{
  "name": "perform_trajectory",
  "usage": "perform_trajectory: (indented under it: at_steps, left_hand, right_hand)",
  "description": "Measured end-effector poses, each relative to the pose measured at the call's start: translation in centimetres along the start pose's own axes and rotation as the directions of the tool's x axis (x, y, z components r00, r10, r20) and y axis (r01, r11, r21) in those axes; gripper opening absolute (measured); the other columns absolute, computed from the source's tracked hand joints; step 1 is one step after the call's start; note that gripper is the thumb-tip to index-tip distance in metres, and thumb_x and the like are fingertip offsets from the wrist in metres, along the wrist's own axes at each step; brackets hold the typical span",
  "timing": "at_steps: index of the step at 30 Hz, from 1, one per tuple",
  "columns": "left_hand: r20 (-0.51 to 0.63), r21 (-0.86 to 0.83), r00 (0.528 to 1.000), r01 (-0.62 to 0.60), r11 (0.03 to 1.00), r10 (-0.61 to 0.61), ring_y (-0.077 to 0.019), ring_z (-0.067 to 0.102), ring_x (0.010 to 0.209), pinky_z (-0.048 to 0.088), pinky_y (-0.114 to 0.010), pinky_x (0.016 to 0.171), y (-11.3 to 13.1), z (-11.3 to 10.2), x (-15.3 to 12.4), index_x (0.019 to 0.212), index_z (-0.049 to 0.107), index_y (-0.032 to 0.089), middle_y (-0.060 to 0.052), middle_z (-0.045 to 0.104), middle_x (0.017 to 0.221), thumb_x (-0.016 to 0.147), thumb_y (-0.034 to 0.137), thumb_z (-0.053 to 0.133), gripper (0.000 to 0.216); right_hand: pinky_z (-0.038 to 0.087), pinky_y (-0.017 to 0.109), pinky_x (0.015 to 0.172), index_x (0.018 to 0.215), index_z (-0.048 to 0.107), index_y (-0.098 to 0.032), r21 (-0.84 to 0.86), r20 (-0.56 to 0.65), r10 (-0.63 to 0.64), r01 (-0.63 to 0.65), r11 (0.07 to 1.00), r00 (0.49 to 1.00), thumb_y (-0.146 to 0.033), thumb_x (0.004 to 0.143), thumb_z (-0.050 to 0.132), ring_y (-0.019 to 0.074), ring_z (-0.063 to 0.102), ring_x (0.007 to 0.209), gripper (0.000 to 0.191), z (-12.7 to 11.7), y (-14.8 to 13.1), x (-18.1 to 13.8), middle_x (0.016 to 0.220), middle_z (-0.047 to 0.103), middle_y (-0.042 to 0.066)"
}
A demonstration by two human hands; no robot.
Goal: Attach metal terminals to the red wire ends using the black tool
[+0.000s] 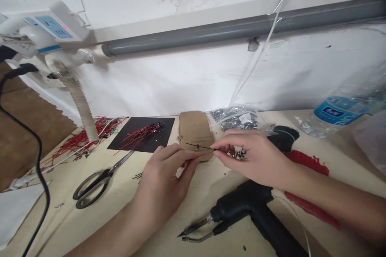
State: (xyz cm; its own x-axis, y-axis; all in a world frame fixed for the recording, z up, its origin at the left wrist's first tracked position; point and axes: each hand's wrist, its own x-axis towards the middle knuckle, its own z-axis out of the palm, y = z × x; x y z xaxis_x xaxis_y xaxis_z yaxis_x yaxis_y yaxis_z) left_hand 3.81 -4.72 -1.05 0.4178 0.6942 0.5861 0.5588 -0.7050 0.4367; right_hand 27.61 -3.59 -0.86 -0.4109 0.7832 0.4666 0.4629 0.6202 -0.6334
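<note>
Between thumb and forefinger, my left hand point(169, 176) pinches a thin red wire point(204, 154). The wire runs right to the fingertips of my right hand point(250, 154), which are closed on a small dark part point(214, 149) at its end. A thin black wire or lead point(197, 145) sticks out leftward from the right fingertips. Both hands hover over the front edge of a brown cardboard block point(196, 126). Below the right hand lies a black pistol-shaped soldering tool point(241, 202), its tip pointing left.
Scissors point(95, 184) lie left of my left hand. Red wires with black ends rest on a black sheet point(120, 138); more red wires point(81, 140) are heaped behind. A plastic bag of small parts point(238, 118), red bundles point(307, 162) and a water bottle point(334, 114) stand right.
</note>
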Motion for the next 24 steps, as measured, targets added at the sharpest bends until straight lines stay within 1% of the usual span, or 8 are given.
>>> perform_trajectory:
  at_steps: [4,7,9,11,13,16,20,24]
  left_hand:
    - [-0.019,0.023,1.0,-0.003,1.0,0.003,-0.0136,0.063,0.071,0.042,-0.028,0.063,0.3,0.4,0.3,0.095,0.075,0.02,0.0,0.07,0.079,0.095,0.011,0.067,0.013]
    - [-0.036,0.03,0.999,0.001,1.0,0.0,-0.0142,0.064,0.072,0.041,-0.029,0.063,0.3,0.9,0.2,0.097,0.075,0.02,0.0,0.071,0.081,0.095,0.011,0.068,0.012]
    - [-0.045,0.04,0.999,-0.01,0.999,0.012,-0.0148,0.065,0.073,0.042,-0.03,0.065,0.2,1.2,0.1,0.099,0.075,0.021,0.0,0.073,0.082,0.095,0.011,0.068,0.012]
    - [-0.044,0.05,0.999,-0.027,0.998,0.03,-0.0151,0.066,0.075,0.042,-0.03,0.067,0.0,1.3,-0.1,0.101,0.075,0.021,0.0,0.074,0.086,0.095,0.01,0.069,0.014]
    - [-0.038,0.053,0.998,-0.04,0.998,0.042,-0.0154,0.066,0.076,0.042,-0.031,0.068,-0.3,1.3,-0.3,0.102,0.074,0.022,0.0,0.075,0.088,0.095,0.01,0.069,0.015]
    - [-0.035,0.058,0.998,-0.042,0.997,0.044,-0.0154,0.067,0.077,0.042,-0.031,0.069,-0.5,1.1,-0.6,0.102,0.074,0.023,0.001,0.075,0.088,0.095,0.01,0.07,0.015]
    - [-0.029,0.062,0.998,-0.052,0.997,0.054,-0.015,0.066,0.077,0.042,-0.032,0.069,-0.6,1.0,-0.7,0.102,0.073,0.023,0.001,0.075,0.088,0.096,0.011,0.069,0.014]
    - [-0.019,0.046,0.998,-0.051,0.998,0.052,-0.0157,0.065,0.075,0.042,-0.033,0.069,-0.6,1.1,-0.7,0.102,0.073,0.022,-0.001,0.074,0.085,0.097,0.012,0.067,0.013]
  right_hand:
    - [0.052,0.031,0.064,0.096,0.08,-0.018,-0.011,-0.044,0.011,-0.012,1.0,0.999,-0.01,0.091,0.069,0.0166,0.066,0.069,0.014,0.1,0.6,-0.2,0.081,0.074,0.002]
    - [0.053,0.033,0.065,0.1,0.08,-0.018,0.0,-0.079,0.033,-0.034,0.999,0.996,-0.01,0.091,0.067,0.0171,0.067,0.069,0.017,0.2,0.9,-0.3,0.084,0.074,0.002]
    - [0.054,0.033,0.065,0.101,0.079,-0.018,-0.001,-0.1,0.026,-0.026,1.0,0.995,-0.01,0.092,0.067,0.0174,0.066,0.069,0.018,0.4,1.1,-0.4,0.083,0.072,0.002]
    - [0.054,0.033,0.067,0.105,0.078,-0.019,-0.01,-0.123,0.011,-0.012,1.0,0.992,-0.01,0.092,0.067,0.0176,0.065,0.072,0.019,0.5,1.2,-0.4,0.088,0.072,0.003]
    - [0.054,0.033,0.068,0.111,0.075,-0.02,-0.022,-0.138,0.0,-0.003,1.0,0.99,-0.01,0.092,0.068,0.0177,0.065,0.075,0.023,0.5,1.2,-0.3,0.096,0.072,0.004]
    - [0.054,0.033,0.07,0.11,0.073,-0.022,-0.025,-0.124,-0.031,0.028,0.999,0.992,-0.009,0.092,0.068,0.0178,0.064,0.08,0.024,0.5,1.2,-0.3,0.104,0.069,0.005]
    - [0.053,0.034,0.076,0.101,0.07,-0.023,-0.027,-0.083,-0.085,0.083,0.996,0.993,-0.004,0.091,0.065,0.0198,0.065,0.089,0.022,0.5,1.1,-0.4,0.101,0.067,0.004]
    - [0.052,0.035,0.076,0.097,0.067,-0.023,-0.056,-0.059,-0.105,0.102,0.993,0.993,-0.002,0.089,0.064,0.0212,0.064,0.09,0.022,0.5,0.9,-0.4,0.099,0.066,0.004]
